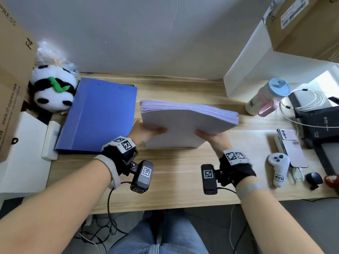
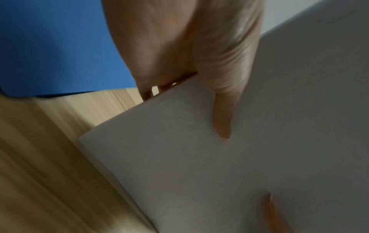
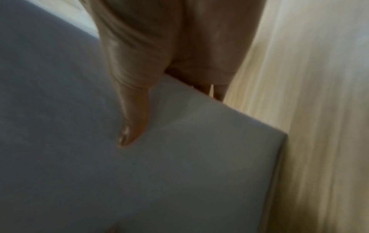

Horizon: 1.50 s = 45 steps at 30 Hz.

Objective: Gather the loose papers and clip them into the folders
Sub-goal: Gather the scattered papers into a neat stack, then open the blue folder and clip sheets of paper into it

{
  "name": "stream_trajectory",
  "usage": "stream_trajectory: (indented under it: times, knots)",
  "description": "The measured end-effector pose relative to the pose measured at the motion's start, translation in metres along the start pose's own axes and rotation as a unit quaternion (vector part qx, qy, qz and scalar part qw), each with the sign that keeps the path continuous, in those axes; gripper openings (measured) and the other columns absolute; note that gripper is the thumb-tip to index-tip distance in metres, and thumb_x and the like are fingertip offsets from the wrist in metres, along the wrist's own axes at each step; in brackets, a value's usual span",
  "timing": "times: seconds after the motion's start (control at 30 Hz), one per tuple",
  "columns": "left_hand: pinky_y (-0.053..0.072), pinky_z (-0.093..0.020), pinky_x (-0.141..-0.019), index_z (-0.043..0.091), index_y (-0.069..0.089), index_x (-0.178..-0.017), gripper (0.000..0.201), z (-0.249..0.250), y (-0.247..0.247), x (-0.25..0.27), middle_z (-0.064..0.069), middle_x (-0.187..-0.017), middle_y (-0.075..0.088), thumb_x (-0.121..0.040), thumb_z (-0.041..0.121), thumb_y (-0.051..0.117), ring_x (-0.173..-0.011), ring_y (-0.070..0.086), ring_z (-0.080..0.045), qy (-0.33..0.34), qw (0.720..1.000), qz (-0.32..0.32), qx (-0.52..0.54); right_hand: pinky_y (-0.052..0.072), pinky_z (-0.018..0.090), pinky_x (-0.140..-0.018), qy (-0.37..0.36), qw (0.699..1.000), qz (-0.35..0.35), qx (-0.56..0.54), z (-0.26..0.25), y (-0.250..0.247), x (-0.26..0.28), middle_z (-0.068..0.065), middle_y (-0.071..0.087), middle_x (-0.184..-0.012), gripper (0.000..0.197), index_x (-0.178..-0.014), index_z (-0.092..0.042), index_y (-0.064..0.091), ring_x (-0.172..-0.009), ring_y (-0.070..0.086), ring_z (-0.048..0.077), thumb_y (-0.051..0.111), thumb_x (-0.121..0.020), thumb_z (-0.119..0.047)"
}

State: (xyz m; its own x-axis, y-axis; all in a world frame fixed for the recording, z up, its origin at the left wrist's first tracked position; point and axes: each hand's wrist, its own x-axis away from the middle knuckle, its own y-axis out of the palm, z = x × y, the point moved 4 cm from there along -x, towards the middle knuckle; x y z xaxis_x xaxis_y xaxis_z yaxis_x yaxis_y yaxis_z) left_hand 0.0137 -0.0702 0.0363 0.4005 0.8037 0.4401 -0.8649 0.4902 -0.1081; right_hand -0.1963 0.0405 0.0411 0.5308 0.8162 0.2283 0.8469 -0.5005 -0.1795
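— So, nearest to us at the bottom of the head view: why do we have both hands on the paper at once?

— Because it is a thick, floppy stack. Our left hand [image 1: 145,132] grips the near left corner of the paper stack [image 1: 185,121], thumb on top and fingers curled under, and our right hand [image 1: 213,137] does the same at the near right corner. The wrist views show each thumb pressed flat on the top sheet, with fingers tucked beneath the edge.

— And the stack itself, is it lying down?

— Its near edge sits low, at or just above the desk [image 1: 165,173]; we cannot tell whether it touches. The far edge is lifted and fanned, in the middle of the frame. We judge that we hold it tilted like this to square the sheets before filing.

— Where does it go?

— Just left of the stack lies the blue folder [image 1: 99,114], closed and flat. It will need opening before anything can be clipped, so that step is not yet done. Something green peeks from under its far edge; possibly a second folder, but we cannot tell.

— Anything to mind further off?

— To the right stand a bottle [image 1: 266,98], a phone [image 1: 291,147] and a controller [image 1: 278,165], well apart from the paper. At upper left, a toy panda [image 1: 53,88] sits touching the folder's far corner, which may crowd the cover as it swings open.
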Motion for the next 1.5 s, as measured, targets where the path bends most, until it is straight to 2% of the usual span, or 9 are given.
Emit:
stream_trajectory:
  times: [0.2, 0.4, 0.53, 0.6, 0.77, 1.03, 1.1, 1.27, 1.5]
  knots:
    - [0.05, -0.037, -0.094, 0.018, 0.066, -0.106, 0.055, 0.002, -0.004, -0.006, -0.005, -0.114, 0.069, -0.056, 0.026, 0.087, -0.105, 0.064, -0.02, 0.026, 0.998, 0.037, 0.041, 0.053, 0.017, -0.074, -0.013, 0.995, 0.037, -0.095, 0.001, 0.005, 0.0, -0.007, 0.067, -0.091, 0.036, -0.089, -0.024, 0.065, -0.074, 0.064, -0.005, 0.072, -0.072, 0.007]
    - [0.049, -0.039, -0.096, 0.024, 0.065, -0.091, 0.035, -0.014, 0.001, -0.019, -0.009, -0.107, 0.067, -0.064, 0.011, 0.083, -0.102, 0.062, -0.022, -0.012, 1.0, 0.017, 0.009, 0.048, 0.042, -0.089, 0.046, 0.998, 0.008, -0.031, 0.026, 0.004, -0.01, -0.003, 0.067, -0.087, 0.028, -0.079, -0.023, 0.066, -0.084, 0.061, 0.016, 0.076, -0.07, 0.001]
    - [0.051, -0.038, -0.091, 0.015, 0.066, -0.102, 0.043, -0.022, 0.006, -0.023, -0.01, -0.112, 0.068, -0.063, 0.021, 0.082, -0.097, 0.064, -0.021, -0.045, 0.998, 0.017, 0.034, 0.047, 0.017, -0.069, 0.063, 0.997, -0.001, 0.034, 0.034, 0.005, -0.015, 0.005, 0.061, -0.091, 0.011, -0.093, 0.002, 0.068, -0.081, 0.054, 0.015, 0.065, -0.083, -0.002]
    - [0.05, -0.039, -0.096, 0.011, 0.067, -0.098, 0.03, -0.022, 0.011, -0.026, -0.013, -0.11, 0.068, -0.07, 0.013, 0.078, -0.089, 0.065, -0.02, -0.054, 0.996, 0.022, 0.071, 0.043, 0.023, -0.064, 0.059, 0.996, 0.014, 0.06, 0.041, 0.003, -0.021, 0.008, 0.059, -0.083, 0.018, -0.088, 0.012, 0.066, -0.077, 0.051, 0.011, 0.063, -0.085, -0.006]
    - [0.048, -0.044, -0.099, -0.001, 0.063, -0.109, 0.026, -0.018, 0.04, -0.037, -0.016, -0.108, 0.067, -0.084, 0.008, 0.067, -0.095, 0.064, -0.024, -0.045, 0.998, 0.018, 0.048, 0.037, 0.007, -0.051, 0.052, 0.993, 0.091, 0.057, 0.04, -0.027, -0.026, 0.006, 0.061, -0.079, 0.012, -0.085, -0.002, 0.065, -0.066, 0.05, 0.005, 0.055, -0.09, -0.007]
    - [0.039, -0.023, -0.052, 0.001, 0.051, -0.122, 0.034, -0.047, 0.137, -0.056, -0.013, -0.103, 0.061, -0.092, 0.016, 0.057, -0.077, 0.054, -0.022, -0.157, 0.972, -0.128, -0.121, 0.031, 0.012, -0.044, 0.142, 0.966, 0.153, 0.151, 0.092, -0.117, -0.013, -0.003, 0.032, -0.056, 0.035, -0.057, -0.016, 0.035, -0.064, 0.03, 0.019, 0.045, -0.088, -0.002]
    - [0.039, -0.026, -0.057, 0.003, 0.052, -0.123, 0.035, -0.055, 0.16, -0.057, -0.011, -0.1, 0.06, -0.091, 0.015, 0.057, -0.078, 0.054, -0.024, -0.179, 0.964, -0.145, -0.131, 0.031, 0.015, -0.045, 0.172, 0.957, 0.164, 0.167, 0.107, -0.14, -0.009, 0.0, 0.035, -0.058, 0.029, -0.061, -0.012, 0.039, -0.066, 0.032, 0.021, 0.044, -0.088, -0.003]
    - [0.046, -0.029, -0.063, 0.004, 0.06, -0.11, 0.024, -0.058, 0.213, -0.059, -0.011, -0.094, 0.063, -0.087, 0.012, 0.063, -0.081, 0.056, -0.023, -0.19, 0.966, -0.133, -0.118, 0.034, 0.025, -0.071, 0.252, 0.928, 0.196, 0.193, 0.13, -0.186, -0.007, 0.011, 0.056, -0.084, 0.015, -0.089, -0.013, 0.058, -0.078, 0.048, 0.024, 0.043, -0.088, -0.009]
    - [0.041, -0.023, -0.051, 0.012, 0.049, -0.075, 0.025, -0.059, 0.264, -0.059, -0.009, -0.068, 0.048, -0.091, -0.006, 0.04, -0.055, 0.042, -0.019, -0.283, 0.942, -0.133, -0.122, 0.036, 0.026, -0.067, 0.31, 0.898, 0.167, 0.264, 0.144, -0.224, -0.025, 0.012, 0.058, -0.087, 0.028, -0.099, -0.012, 0.062, -0.08, 0.052, 0.026, 0.041, -0.083, -0.002]
